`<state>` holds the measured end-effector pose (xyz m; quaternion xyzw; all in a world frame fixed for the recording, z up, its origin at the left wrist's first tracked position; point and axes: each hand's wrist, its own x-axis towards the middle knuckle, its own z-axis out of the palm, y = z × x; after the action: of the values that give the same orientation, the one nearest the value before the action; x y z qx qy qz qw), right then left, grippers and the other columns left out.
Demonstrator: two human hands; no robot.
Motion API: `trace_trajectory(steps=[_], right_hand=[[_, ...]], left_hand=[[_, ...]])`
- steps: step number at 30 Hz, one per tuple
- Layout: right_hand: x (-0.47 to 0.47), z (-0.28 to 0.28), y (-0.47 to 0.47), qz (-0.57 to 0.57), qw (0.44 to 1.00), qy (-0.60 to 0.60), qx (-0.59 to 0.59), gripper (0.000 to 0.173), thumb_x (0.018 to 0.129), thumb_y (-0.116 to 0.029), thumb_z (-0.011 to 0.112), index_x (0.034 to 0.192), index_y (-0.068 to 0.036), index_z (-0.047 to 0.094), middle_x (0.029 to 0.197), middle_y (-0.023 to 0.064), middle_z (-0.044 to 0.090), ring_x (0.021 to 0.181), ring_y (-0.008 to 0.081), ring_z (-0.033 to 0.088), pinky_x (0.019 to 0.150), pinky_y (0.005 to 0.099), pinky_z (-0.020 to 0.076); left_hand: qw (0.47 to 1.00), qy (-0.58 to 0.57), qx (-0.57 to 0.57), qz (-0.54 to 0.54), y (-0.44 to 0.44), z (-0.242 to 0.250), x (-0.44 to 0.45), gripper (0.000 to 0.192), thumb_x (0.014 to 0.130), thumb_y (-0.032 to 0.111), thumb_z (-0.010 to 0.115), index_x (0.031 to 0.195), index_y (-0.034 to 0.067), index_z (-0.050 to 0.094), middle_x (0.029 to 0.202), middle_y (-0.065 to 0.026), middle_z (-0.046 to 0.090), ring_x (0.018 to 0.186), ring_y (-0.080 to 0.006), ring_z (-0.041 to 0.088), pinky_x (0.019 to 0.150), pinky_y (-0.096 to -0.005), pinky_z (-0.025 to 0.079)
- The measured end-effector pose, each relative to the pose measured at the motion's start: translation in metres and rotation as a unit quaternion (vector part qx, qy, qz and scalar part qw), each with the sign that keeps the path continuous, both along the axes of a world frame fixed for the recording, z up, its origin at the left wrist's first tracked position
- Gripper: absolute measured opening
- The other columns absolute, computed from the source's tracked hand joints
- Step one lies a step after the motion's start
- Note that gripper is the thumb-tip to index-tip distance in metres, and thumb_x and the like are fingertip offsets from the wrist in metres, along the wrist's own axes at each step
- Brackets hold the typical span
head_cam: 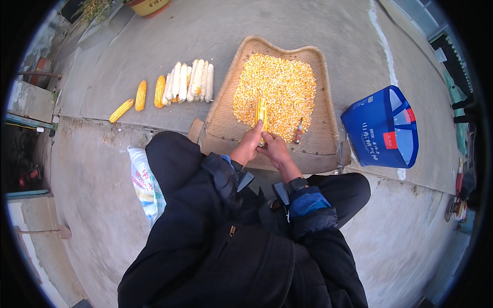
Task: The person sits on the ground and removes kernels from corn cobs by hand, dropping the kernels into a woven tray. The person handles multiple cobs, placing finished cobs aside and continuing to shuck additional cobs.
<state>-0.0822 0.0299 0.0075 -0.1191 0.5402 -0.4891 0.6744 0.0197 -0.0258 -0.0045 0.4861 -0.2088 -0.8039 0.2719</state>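
Observation:
Both my hands are around the lower end of a partly shelled corn cob [261, 110], which points away from me over the loose kernels. My left hand [249, 143] grips it with the thumb on top. Close against it, my right hand [276, 148] has its fingers at the cob's near end, whose detail they hide. Below lies a woven winnowing basket [324, 88] holding a wide heap of yellow corn kernels [281, 77]. A small tool with a red-brown handle [298, 133] rests on the kernels' near right edge, its thin metal tip pointing away.
Left of the basket, bare cobs [192, 82] are piled beside a yellow corn ear [160, 91]; two more ears lie farther left. A blue bag [369, 127] stands at right. A printed plastic sack [146, 181] lies by my left knee, a flowerpot [149, 5] at top left.

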Motion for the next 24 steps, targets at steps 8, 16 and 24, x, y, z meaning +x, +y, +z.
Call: trace_trajectory(steps=[8, 16, 24], right_hand=[[0.004, 0.008, -0.002, -0.037, 0.997, -0.028, -0.054, 0.04, 0.102, -0.028, 0.051, 0.119, 0.008, 0.05, 0.115, 0.0134, 0.055, 0.091, 0.0215, 0.063, 0.083, 0.034, 0.0566], [0.007, 0.004, 0.0, -0.016, 0.996, 0.036, -0.082, 0.053, 0.103, -0.026, 0.049, 0.139, 0.011, 0.036, 0.108, 0.0124, 0.057, 0.094, 0.0227, 0.065, 0.087, 0.0336, 0.0561], [0.007, 0.007, 0.0, -0.025, 0.994, -0.016, -0.105, 0.055, 0.103, -0.021, 0.047, 0.145, 0.01, 0.028, 0.132, 0.0145, 0.048, 0.102, 0.025, 0.064, 0.09, 0.034, 0.0552]], left_hand=[[0.993, 0.076, -0.009, 0.09, -0.01, -0.004, -0.003, 0.051, 0.101, 0.05, 0.042, 0.118, 0.003, 0.054, 0.099, -0.011, 0.064, 0.087, -0.0226, 0.064, 0.075, -0.0377, 0.055], [0.994, 0.076, -0.002, 0.084, -0.012, -0.007, -0.001, 0.054, 0.101, 0.052, 0.041, 0.113, 0.001, 0.056, 0.099, -0.0122, 0.066, 0.084, -0.0224, 0.065, 0.073, -0.0369, 0.056], [0.991, 0.101, 0.004, 0.087, -0.015, -0.005, 0.002, 0.057, 0.1, 0.055, 0.04, 0.111, 0.002, 0.056, 0.096, -0.0125, 0.066, 0.084, -0.0229, 0.066, 0.074, -0.0376, 0.056]])
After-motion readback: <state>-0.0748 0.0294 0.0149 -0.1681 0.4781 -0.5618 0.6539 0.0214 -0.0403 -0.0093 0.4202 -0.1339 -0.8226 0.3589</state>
